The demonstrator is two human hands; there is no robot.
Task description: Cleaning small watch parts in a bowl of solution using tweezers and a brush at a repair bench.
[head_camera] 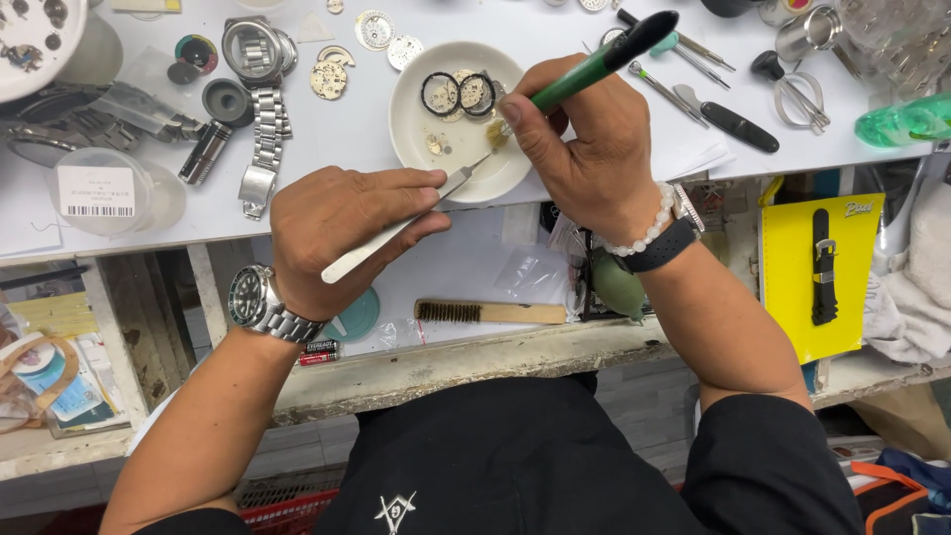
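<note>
the left hand is pinching steel tweezers between thumb and closed fingers, the flat shaft running up and right so its tips are reaching over the rim of a white dish. the right hand is closing thumb and fingers around a green-handled brush, the black end of the handle pointing up and right and the pale bristles pressing down just beside the tweezer tips, inside the dish. whether a small part is sitting between the tips is too small to tell. the dish is lying on the white bench, directly ahead of both hands, and is holding two black rings with pale watch parts under them and a few brass-coloured bits near the bristles. to the left, a clear round tub is carrying a white rectangular label with a barcode. at the far right, below the bench edge, a yellow card is holding a black strap. a clear plastic bag is lying on the lower shelf beside a wooden brush. a steel watch on its bracelet is lying left of the dish.
</note>
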